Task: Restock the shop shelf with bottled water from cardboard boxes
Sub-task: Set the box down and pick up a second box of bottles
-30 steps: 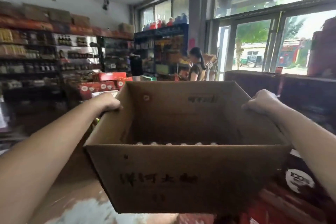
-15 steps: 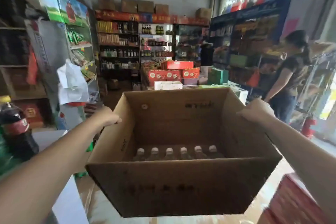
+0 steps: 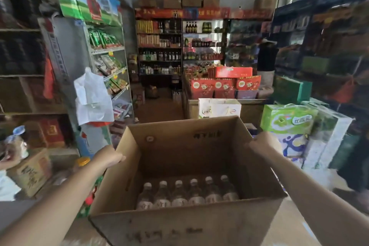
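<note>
1. Since a moment ago the person has turned further to the left. The bright windows are gone from view, and the back shelves [image 3: 159,46] of the shop now sit in the middle of the frame. The box has tipped, so more of the bottles show.
2. The cardboard box [image 3: 179,225] fills the lower middle of the frame. It is open at the top and held up in the air.
3. The left hand [image 3: 108,157] grips the left wall of the box near its top edge. Its fingers curl over the edge.
4. The right hand [image 3: 263,144] grips the right wall the same way. I cannot see its fingertips, which are hidden inside the box.
5. A row of water bottles [image 3: 187,193] stands low down in the box, at the near side. About six white caps show.
6. The white plastic bag [image 3: 92,98] hangs at the left, close to the path ahead.
7. What could go wrong: the box walls are thin card and may bend, so the box could slip. The bottles all sit on one side, so I think the box could tip towards the person. Stacked goods stand on both sides, and the box could bump them.
</note>
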Available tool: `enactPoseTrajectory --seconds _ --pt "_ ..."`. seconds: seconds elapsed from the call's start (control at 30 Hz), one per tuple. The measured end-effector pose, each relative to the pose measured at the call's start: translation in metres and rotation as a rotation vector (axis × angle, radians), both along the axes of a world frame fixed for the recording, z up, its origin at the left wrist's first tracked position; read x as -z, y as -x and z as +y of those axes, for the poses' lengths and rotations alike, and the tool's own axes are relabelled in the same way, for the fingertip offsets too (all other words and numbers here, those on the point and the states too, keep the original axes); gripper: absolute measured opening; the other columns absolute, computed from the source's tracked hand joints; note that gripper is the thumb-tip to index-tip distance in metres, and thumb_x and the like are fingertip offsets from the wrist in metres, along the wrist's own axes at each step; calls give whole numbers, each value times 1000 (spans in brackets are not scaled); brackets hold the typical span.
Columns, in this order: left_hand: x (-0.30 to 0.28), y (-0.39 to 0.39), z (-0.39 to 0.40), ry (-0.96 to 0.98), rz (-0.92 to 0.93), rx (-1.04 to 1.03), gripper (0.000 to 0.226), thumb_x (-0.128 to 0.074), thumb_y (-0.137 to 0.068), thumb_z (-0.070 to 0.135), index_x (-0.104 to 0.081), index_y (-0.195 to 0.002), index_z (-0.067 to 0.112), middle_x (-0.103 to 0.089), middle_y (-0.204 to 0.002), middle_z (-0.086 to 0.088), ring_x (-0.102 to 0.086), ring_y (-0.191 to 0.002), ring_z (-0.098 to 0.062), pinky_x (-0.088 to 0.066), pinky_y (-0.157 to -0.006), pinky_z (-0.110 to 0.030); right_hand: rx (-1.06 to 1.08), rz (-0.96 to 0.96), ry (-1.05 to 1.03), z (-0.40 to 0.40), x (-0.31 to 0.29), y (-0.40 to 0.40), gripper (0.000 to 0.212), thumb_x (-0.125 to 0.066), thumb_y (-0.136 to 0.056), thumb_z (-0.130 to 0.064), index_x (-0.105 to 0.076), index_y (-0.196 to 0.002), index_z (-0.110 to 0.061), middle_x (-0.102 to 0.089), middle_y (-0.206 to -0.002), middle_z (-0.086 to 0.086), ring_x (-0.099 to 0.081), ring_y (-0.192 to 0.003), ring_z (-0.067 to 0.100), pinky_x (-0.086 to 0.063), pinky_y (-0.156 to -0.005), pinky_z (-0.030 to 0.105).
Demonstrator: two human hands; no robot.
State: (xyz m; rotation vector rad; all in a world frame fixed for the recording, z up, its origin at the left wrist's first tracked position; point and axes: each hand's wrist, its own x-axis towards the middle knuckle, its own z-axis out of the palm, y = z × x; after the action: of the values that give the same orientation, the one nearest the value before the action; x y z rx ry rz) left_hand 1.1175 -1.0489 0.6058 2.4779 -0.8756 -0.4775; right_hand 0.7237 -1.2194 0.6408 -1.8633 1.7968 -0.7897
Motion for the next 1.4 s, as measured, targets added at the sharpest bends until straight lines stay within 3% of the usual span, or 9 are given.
enactPoseTrajectory --seconds 0.2,0.37,0.5,0.57,0.73,0.93,1.1,1.27,1.4 --pt "-19 -89 -81 33 -18 -116 38 -69 -84 23 -59 -106 -5 -60 -108 -18 -58 -103 -34 -38 -71 -27 -104 48 0 -125 -6 -117 20 -69 -77 -22 -67 -84 -3 -65 -85 13 -61 -81 31 -45 -67 29" --pt "-30 -168 -149 84 -21 -218 43 -70 -80 30 -60 -109 1 -61 -116 -17 -59 -105 -33 -49 -85 -33 -194 36 3 -225 -5 -210 19 -68 -76 -20 -70 -75 -2 -65 -72 14 -64 -78 34 -43 -60 27" --pt "-29 -228 -208 93 -23 -257 30 -71 -76 29 -63 -95 7 -65 -98 -13 -63 -90 -30 -54 -83 -38 -255 3 -11 -306 3 -283 22 -71 -72 -19 -59 -57 -8 -51 -53 6 -59 -64 26 -36 -49 25" --pt "-29 -254 -239 82 1 -285 29 -69 -77 30 -62 -93 7 -66 -93 -11 -63 -86 -30 -54 -82 -38 -275 -1 -13 -347 5 -322 14 -71 -70 -21 -65 -66 -9 -58 -59 6 -59 -65 24 -38 -50 24" --pt "-28 -327 -325 65 -5 -314 42 -66 -85 32 -60 -115 4 -62 -118 -14 -59 -105 -31 -48 -89 -35 -266 17 -34 -438 7 -409 18 -71 -72 -27 -74 -79 -11 -68 -79 12 -64 -77 31 -41 -59 24" --pt "-15 -428 -451 76 29 -281 65 -61 -91 26 -32 -143 0 -37 -148 -18 -40 -133 -35 -36 -104 -40 -204 9 -74 -545 18 -509 17 -74 -73 -26 -73 -77 -9 -67 -82 13 -65 -84 32 -43 -65 28" --pt "-12 -517 -563 31 58 -235 62 -64 -90 29 -39 -138 -1 -45 -141 -18 -47 -125 -34 -42 -99 -38 -135 31 -107 -636 27 -581 24 -74 -75 -29 -71 -75 -6 -69 -86 16 -64 -82 32 -44 -64 29" --pt "-14 -592 -680 -11 26 -157 60 -62 -90 32 -44 -135 -2 -44 -142 -18 -46 -126 -35 -42 -101 -40 -75 15 -74 -725 24 -640 30 -75 -77 -32 -74 -91 -5 -69 -88 17 -66 -88 35 -51 -72 35" --pt "-11 -641 -777 1 18 -133 64 -60 -92 32 -36 -142 0 -37 -148 -15 -40 -133 -34 -39 -102 -39 -18 -20 -60 -803 25 -682 30 -73 -77 -29 -73 -94 -4 -67 -88 17 -65 -88 35 -50 -71 34"
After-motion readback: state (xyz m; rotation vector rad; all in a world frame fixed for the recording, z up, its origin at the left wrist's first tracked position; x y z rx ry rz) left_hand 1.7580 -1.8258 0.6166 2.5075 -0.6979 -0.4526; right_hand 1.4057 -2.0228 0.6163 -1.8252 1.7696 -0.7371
